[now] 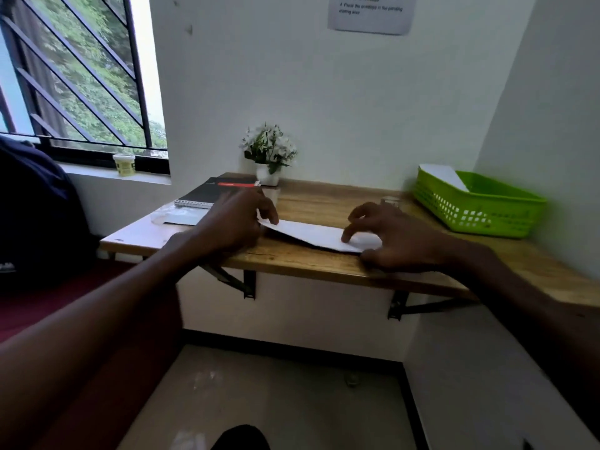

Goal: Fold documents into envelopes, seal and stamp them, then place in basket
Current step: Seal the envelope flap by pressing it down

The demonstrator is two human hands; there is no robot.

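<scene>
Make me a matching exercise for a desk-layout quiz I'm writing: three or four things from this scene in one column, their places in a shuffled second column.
Things:
1. basket
2. potted plant
3. notebook
4. white paper

Places:
A. against the back wall, middle of the desk
B. at the desk's front edge, under both hands
C. far right of the desk, in the corner
D. left end of the desk, near the window

Pairs: 1-C, 2-A, 3-D, 4-B

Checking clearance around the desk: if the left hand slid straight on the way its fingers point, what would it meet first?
Probably the right hand: the left hand points rightward along the white paper, though depth is unclear.
</scene>
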